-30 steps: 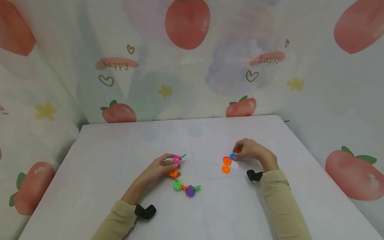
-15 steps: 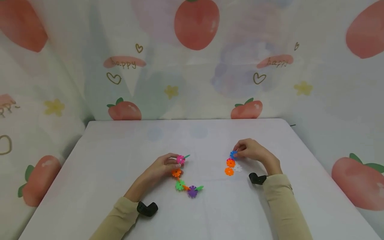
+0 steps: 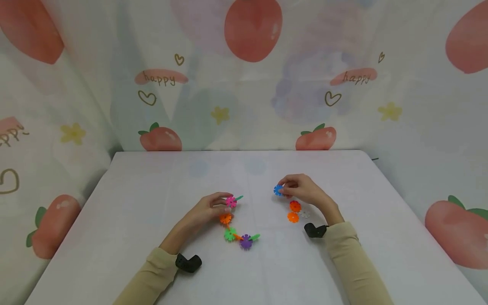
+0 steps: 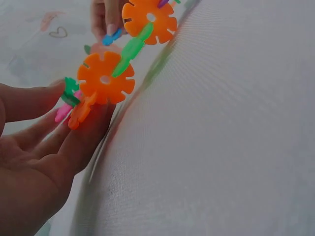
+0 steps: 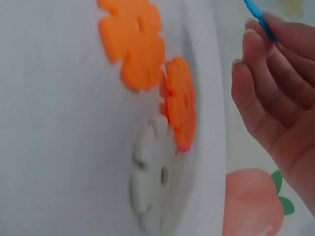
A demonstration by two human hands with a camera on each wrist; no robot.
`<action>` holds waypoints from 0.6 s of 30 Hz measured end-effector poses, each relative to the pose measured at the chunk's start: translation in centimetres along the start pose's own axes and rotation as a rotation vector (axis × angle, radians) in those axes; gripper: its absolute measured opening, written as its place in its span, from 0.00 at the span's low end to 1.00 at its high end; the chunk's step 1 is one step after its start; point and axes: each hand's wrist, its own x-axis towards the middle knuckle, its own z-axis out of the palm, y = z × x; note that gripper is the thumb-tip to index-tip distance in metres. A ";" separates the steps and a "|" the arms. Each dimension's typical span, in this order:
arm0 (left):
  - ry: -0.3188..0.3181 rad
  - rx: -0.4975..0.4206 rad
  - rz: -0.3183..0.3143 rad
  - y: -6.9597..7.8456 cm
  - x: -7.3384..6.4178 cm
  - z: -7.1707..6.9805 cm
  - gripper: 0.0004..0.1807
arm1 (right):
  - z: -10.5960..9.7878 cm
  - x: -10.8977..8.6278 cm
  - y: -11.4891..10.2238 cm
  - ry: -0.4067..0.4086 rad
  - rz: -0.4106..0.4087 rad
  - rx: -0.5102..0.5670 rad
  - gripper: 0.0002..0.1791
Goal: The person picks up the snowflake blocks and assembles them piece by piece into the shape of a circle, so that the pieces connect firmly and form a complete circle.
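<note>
My left hand (image 3: pixel 203 210) holds one end of a chain of notched plastic discs, thumb and fingers on its pink disc (image 3: pixel 231 201) and green disc (image 4: pixel 70 92). From there the chain runs through orange discs (image 4: pixel 106 78) and a light green disc (image 3: pixel 230 234) to a purple disc (image 3: pixel 246 242) at its near end. My right hand (image 3: pixel 305 189) pinches a blue notched disc (image 3: pixel 278 190) between thumb and fingertips, raised over the table. In the right wrist view the blue disc (image 5: pixel 261 19) shows edge-on at the fingertips.
Loose orange discs (image 3: pixel 293 217) and a white disc (image 3: pixel 304 214) lie together below my right hand, one orange disc overlapping a pink one. The white-covered table (image 3: pixel 171 178) meets a printed cloth backdrop (image 3: pixel 236 106) at its far edge.
My right hand has picked the blue disc up from beside the loose discs and moved left with it toward the chain. The left hand keeps its hold; the head view has shifted slightly.
</note>
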 end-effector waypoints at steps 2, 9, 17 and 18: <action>-0.002 0.000 0.008 0.0 0.0 -0.1 0.29 | 0.6 0.3 -0.5 0.009 -0.015 0.026 0.12; -0.006 0.003 0.019 0.0 -0.2 -0.2 0.29 | 2.9 0.8 -2.6 0.053 -0.051 0.076 0.13; 0.005 0.016 0.022 0.2 -0.1 0.0 0.28 | 5.0 1.2 -3.6 0.085 -0.073 0.131 0.13; 0.006 0.018 0.026 0.2 -0.1 0.0 0.28 | 5.3 1.2 -3.7 0.087 -0.075 0.134 0.13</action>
